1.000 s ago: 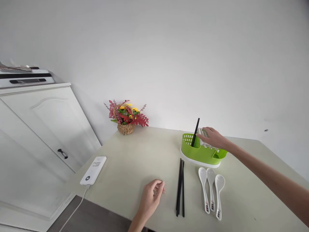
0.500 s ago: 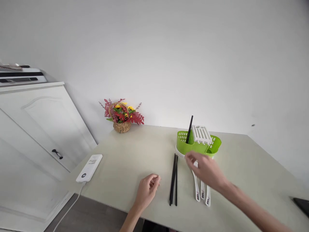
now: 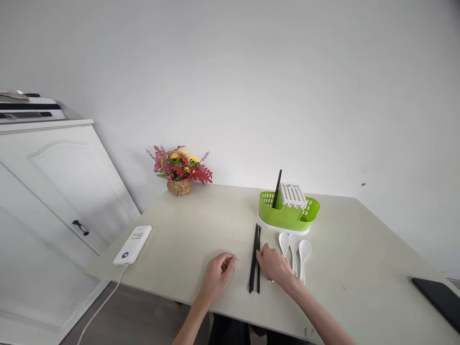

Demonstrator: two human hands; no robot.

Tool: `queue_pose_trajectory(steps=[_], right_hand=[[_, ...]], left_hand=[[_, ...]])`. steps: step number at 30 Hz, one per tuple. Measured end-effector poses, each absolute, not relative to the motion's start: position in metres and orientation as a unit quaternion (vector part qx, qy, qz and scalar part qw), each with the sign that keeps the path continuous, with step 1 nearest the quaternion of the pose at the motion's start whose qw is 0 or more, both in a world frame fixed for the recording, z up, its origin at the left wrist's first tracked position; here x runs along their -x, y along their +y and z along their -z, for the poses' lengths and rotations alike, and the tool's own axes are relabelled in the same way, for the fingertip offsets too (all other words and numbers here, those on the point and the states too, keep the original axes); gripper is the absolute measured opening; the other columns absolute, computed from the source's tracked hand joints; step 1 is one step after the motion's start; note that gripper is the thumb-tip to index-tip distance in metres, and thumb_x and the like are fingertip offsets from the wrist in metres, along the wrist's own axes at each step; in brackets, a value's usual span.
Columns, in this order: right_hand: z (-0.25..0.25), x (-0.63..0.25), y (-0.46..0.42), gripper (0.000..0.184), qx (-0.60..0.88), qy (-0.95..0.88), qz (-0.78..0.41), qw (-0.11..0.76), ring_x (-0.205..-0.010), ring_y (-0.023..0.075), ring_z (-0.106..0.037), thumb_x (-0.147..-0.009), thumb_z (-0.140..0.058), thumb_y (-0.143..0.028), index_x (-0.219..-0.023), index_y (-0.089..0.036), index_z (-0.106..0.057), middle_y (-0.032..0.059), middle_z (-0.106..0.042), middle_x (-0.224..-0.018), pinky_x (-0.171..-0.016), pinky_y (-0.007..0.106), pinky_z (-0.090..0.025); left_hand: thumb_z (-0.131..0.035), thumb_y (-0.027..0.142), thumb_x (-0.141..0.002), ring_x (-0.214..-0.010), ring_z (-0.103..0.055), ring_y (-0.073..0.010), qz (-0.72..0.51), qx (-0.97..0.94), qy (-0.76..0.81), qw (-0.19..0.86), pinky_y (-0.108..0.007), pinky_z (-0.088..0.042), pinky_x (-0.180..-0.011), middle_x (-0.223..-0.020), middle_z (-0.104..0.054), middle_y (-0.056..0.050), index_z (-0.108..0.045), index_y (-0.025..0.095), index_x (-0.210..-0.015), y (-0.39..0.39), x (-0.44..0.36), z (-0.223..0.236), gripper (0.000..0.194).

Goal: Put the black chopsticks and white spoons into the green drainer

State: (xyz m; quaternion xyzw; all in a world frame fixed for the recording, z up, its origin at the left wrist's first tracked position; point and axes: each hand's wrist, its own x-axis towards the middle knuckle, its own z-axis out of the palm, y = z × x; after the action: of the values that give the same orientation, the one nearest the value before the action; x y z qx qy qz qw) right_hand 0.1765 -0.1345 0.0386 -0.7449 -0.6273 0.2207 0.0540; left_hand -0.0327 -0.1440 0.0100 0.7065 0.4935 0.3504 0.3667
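The right hand bends its fingers narrowly beside the nearest of the loose black chopsticks, its thumb side toward them; whether it grips one cannot be told. This looks like the reach-and-grasp stage, and a clean pickup would call for fingertips closing on one slim stick without dragging its neighbors. The left hand, across the chopsticks, is loosely curled above the table, with nothing visible in it. Just beyond and right of the right hand lie the white spoons, handles partly covered. Farther beyond stands the green caddy, with black sticks upright at a slight tilt in its left section, beside the white slotted rack. Well left of both hands sits the white power bank.
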Motion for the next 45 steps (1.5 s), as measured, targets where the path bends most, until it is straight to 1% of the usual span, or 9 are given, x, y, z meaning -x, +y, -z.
queue_pose_trajectory(steps=[5,12,17,21,23,26,29,32,45], right_hand=[[-0.034,-0.180,-0.132,0.031,0.746,-0.611,-0.261,0.048,-0.072,0.0249,-0.074,-0.101,-0.034,-0.032,-0.108,-0.015,-0.059,0.0112,-0.075,-0.078,-0.069,0.033,-0.048],[-0.030,-0.181,-0.130,0.028,0.754,-0.605,-0.253,0.051,-0.079,0.0270,-0.075,-0.100,-0.034,-0.028,-0.112,-0.016,-0.056,0.0101,-0.075,-0.078,-0.074,0.036,-0.047],[-0.029,-0.176,-0.129,0.040,0.757,-0.605,-0.241,0.054,-0.080,0.0282,-0.075,-0.105,-0.026,-0.038,-0.114,-0.014,-0.057,0.0102,-0.074,-0.073,-0.076,0.037,-0.049],[-0.028,-0.172,-0.130,0.037,0.766,-0.604,-0.214,0.053,-0.100,0.0327,-0.074,-0.103,-0.035,-0.038,-0.117,-0.013,-0.058,0.0169,-0.076,-0.094,-0.081,0.039,-0.050],[-0.028,-0.170,-0.131,0.037,0.771,-0.602,-0.202,0.050,-0.104,0.0334,-0.072,-0.103,-0.037,-0.037,-0.119,-0.013,-0.059,0.0180,-0.076,-0.104,-0.083,0.041,-0.051],[-0.027,-0.168,-0.132,0.038,0.776,-0.601,-0.185,0.042,-0.104,0.0296,-0.071,-0.104,-0.043,-0.040,-0.123,-0.012,-0.060,0.0146,-0.074,-0.109,-0.089,0.044,-0.053],[-0.027,-0.166,-0.132,0.038,0.778,-0.603,-0.174,0.029,-0.103,0.0225,-0.069,-0.101,-0.058,-0.044,-0.126,-0.016,-0.062,0.0090,-0.069,-0.117,-0.091,0.045,-0.056],[-0.026,-0.165,-0.129,0.038,0.775,-0.608,-0.170,0.013,-0.106,0.0216,-0.067,-0.098,-0.065,-0.041,-0.128,-0.018,-0.062,0.0086,-0.065,-0.126,-0.091,0.044,-0.057],[-0.026,-0.162,-0.132,0.041,0.733,-0.663,-0.134,-0.065,-0.109,0.0230,-0.066,-0.097,-0.066,-0.039,-0.130,-0.016,-0.061,0.0107,-0.064,-0.130,-0.092,0.044,-0.057]], left_hand=[[-0.050,0.050,-0.099,-0.070,-0.062,-0.0171,-0.355,-0.704,0.492,0.369,-0.028,-0.047,-0.067,-0.079,-0.070,-0.004,-0.071,0.019,-0.093,-0.143,0.033,-0.007,0.038],[-0.051,0.049,-0.098,-0.069,-0.062,-0.0168,-0.361,-0.704,0.493,0.361,-0.027,-0.047,-0.067,-0.077,-0.070,-0.004,-0.071,0.019,-0.089,-0.144,0.033,-0.007,0.037],[-0.050,0.049,-0.098,-0.066,-0.061,-0.0165,-0.352,-0.710,0.490,0.363,-0.027,-0.046,-0.063,-0.078,-0.070,-0.004,-0.072,0.019,-0.092,-0.145,0.032,-0.010,0.038],[-0.051,0.049,-0.098,-0.069,-0.062,-0.0170,-0.357,-0.710,0.490,0.359,-0.027,-0.047,-0.066,-0.078,-0.071,-0.004,-0.071,0.019,-0.091,-0.145,0.032,-0.010,0.037],[-0.051,0.050,-0.098,-0.070,-0.062,-0.0172,-0.357,-0.710,0.489,0.359,-0.027,-0.047,-0.067,-0.078,-0.070,-0.004,-0.071,0.019,-0.091,-0.145,0.032,-0.009,0.038],[-0.051,0.052,-0.098,-0.070,-0.062,-0.0172,-0.356,-0.709,0.491,0.359,-0.027,-0.047,-0.067,-0.078,-0.070,-0.004,-0.071,0.019,-0.092,-0.145,0.032,-0.008,0.039],[-0.050,0.053,-0.098,-0.069,-0.062,-0.0170,-0.351,-0.709,0.493,0.362,-0.027,-0.047,-0.066,-0.078,-0.070,-0.004,-0.071,0.019,-0.092,-0.144,0.032,-0.009,0.040],[-0.050,0.053,-0.097,-0.069,-0.062,-0.0173,-0.347,-0.709,0.494,0.365,-0.027,-0.047,-0.066,-0.080,-0.071,-0.005,-0.071,0.019,-0.093,-0.144,0.032,-0.011,0.041],[-0.050,0.054,-0.097,-0.067,-0.061,-0.0167,-0.352,-0.705,0.488,0.374,-0.027,-0.047,-0.063,-0.077,-0.070,-0.005,-0.073,0.019,-0.090,-0.148,0.030,-0.018,0.042]])
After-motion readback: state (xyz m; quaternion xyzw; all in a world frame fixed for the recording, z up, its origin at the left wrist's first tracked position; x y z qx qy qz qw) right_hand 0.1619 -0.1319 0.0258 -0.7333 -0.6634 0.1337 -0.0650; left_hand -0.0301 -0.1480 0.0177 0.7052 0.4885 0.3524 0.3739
